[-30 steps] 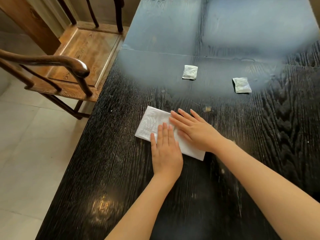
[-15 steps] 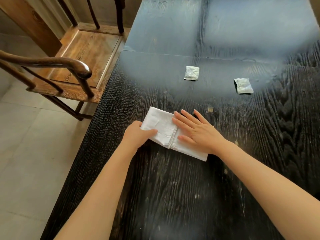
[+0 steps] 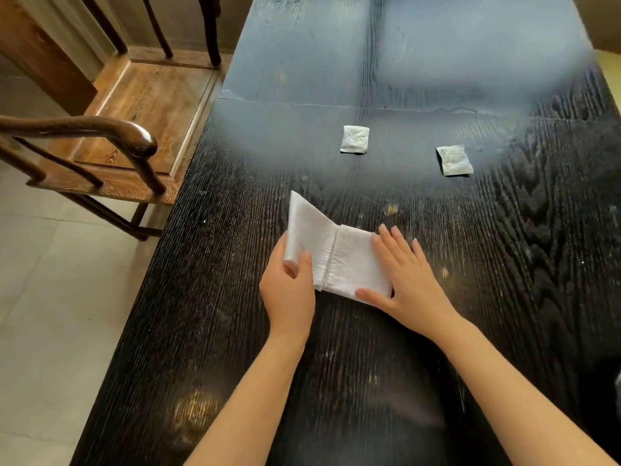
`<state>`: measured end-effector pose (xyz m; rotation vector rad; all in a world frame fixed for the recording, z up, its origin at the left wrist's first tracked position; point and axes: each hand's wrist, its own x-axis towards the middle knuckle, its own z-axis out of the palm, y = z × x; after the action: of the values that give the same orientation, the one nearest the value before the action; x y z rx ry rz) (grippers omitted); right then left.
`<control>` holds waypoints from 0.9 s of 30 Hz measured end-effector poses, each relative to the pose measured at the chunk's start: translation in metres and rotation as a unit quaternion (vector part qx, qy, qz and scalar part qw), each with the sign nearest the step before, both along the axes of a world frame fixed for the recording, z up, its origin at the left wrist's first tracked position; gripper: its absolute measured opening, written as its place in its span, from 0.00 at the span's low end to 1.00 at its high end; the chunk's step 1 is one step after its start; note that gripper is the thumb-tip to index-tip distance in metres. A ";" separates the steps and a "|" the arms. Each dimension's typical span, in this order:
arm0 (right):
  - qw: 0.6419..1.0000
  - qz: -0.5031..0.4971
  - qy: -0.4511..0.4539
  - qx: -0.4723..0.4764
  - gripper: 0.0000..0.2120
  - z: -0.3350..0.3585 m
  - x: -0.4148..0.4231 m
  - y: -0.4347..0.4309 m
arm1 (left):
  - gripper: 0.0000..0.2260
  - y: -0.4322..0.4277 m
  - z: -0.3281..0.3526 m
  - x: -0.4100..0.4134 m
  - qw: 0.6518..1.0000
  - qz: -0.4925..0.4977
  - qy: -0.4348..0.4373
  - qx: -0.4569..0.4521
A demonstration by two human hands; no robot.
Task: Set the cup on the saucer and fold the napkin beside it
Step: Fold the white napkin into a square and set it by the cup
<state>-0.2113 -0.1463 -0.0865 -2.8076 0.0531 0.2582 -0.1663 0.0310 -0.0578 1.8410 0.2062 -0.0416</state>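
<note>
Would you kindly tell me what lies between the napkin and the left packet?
Nothing: the head view shows only bare dark tabletop between the napkin and that packet.

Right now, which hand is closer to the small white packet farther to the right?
Right. The right hand presses flat on the napkin, nearer the person than the packet and slightly left of it; the left hand holds the napkin's raised end, farther left.

1. The counter [image 3: 504, 264] is dark, near-black wood with an open, ridged grain and a soft sheen.
2. The napkin [image 3: 349, 264] is white, matt, embossed paper.
3. Two small sachets [image 3: 354, 139] [image 3: 454, 160] look like crinkled, matt white paper.
4. The chair [image 3: 144, 105] is polished brown wood.
5. The floor [image 3: 50, 297] is smooth pale tile.
</note>
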 end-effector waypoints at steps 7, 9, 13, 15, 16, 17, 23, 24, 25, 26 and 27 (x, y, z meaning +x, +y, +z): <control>0.999 0.002 -0.007 0.033 0.42 0.000 -0.002 0.002 | 0.19 -0.021 -0.005 -0.026 0.981 -0.069 -0.158 0.086; 0.990 -0.018 -0.012 0.142 0.34 0.003 -0.003 -0.003 | 0.21 -0.027 -0.011 -0.032 0.963 -0.128 -0.202 0.126; 0.874 -0.208 -0.057 0.435 0.17 0.021 -0.001 -0.019 | 0.20 -0.036 -0.020 -0.039 0.911 -0.236 -0.254 0.225; 0.870 -0.237 -0.080 0.424 0.14 0.023 0.001 -0.023 | 0.20 -0.038 -0.024 -0.041 0.887 -0.267 -0.269 0.264; 0.878 -0.239 -0.085 0.405 0.12 0.023 0.002 -0.023 | 0.20 -0.039 -0.026 -0.043 0.876 -0.280 -0.273 0.283; 0.887 -0.240 -0.087 0.385 0.11 0.023 0.004 -0.023 | 0.20 -0.040 -0.027 -0.044 0.864 -0.294 -0.274 0.304; 0.900 -0.260 -0.096 0.337 0.03 0.017 0.014 -0.028 | 0.21 -0.046 -0.034 -0.046 0.815 -0.339 -0.273 0.382; 0.901 -0.262 -0.096 0.331 0.04 0.016 0.015 -0.028 | 0.21 -0.045 -0.035 -0.046 0.812 -0.343 -0.277 0.383; 0.902 -0.265 -0.095 0.327 0.05 0.016 0.016 -0.028 | 0.21 -0.044 -0.036 -0.045 0.808 -0.348 -0.282 0.383; 0.902 -0.268 -0.093 0.325 0.06 0.016 0.016 -0.028 | 0.21 -0.044 -0.037 -0.045 0.804 -0.353 -0.286 0.383; 0.900 -0.271 -0.094 0.327 0.06 0.017 0.016 -0.028 | 0.21 -0.043 -0.038 -0.045 0.800 -0.356 -0.290 0.386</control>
<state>-0.1956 -0.1747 -0.0695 -2.0281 0.5784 -0.1183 -0.2117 -0.0119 -0.0956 2.5369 -1.0638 0.1020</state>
